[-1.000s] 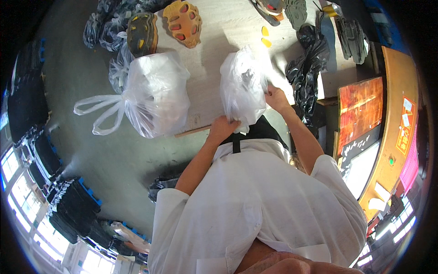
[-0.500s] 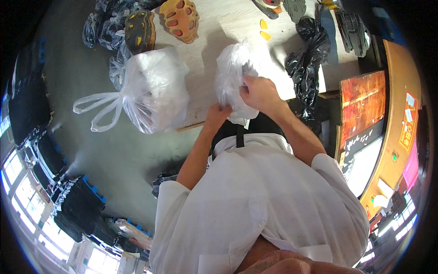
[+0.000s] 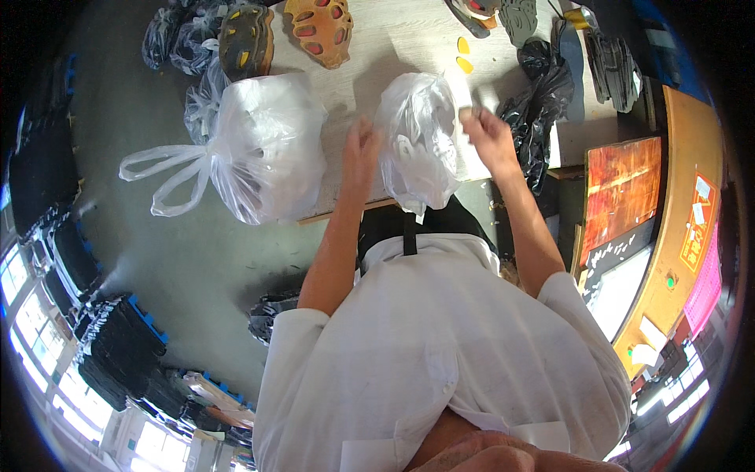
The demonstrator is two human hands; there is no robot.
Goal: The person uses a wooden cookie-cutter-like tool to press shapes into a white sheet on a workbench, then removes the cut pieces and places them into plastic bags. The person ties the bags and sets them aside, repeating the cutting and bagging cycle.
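Note:
A white translucent plastic bag with a crinkled, rounded shape sits at the near edge of the table, between my hands. My left hand is at the bag's left side, its fingers curled together and slightly blurred. On the other side my right hand is closed, fingertips bent toward the bag with a small gap showing. Whether either hand pinches a thin strip of plastic cannot be made out. Left of my left hand lies a larger, full white plastic bag, tied, with its loop handles hanging past the table's left edge.
Shoe-sole-like pieces, one tan and one dark, lie at the back of the table. Two yellow ovals lie nearby. A black plastic bag rests at the right. An orange-red panel stands right of me.
My hands have moved apart, from on top of the bag to either side of it. The bag now looks rounder and more exposed. My view has shifted slightly.

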